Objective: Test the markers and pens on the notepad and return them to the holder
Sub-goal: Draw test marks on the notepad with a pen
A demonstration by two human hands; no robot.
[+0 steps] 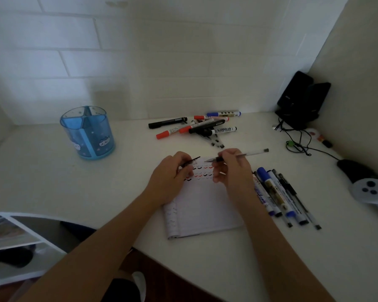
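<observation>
A lined notepad (203, 212) lies on the white desk, with rows of red and black tick marks near its top. My right hand (234, 168) grips a clear-barrelled pen (251, 153), its uncapped tip pointing left over the marks. My left hand (172, 177) pinches the pen's black cap (191, 161) just left of the tip. A blue see-through holder (88, 132) with compartments stands at the back left, apart from both hands. A pile of red, black and blue markers (196, 126) lies behind the notepad. Several more pens and markers (279, 195) lie side by side right of the notepad.
A black stand with cables (301, 101) fills the back right corner. A white controller (371, 190) and a dark object lie at the right edge. Walls close in the desk at the back and right. A shelf (15, 243) sits low on the left.
</observation>
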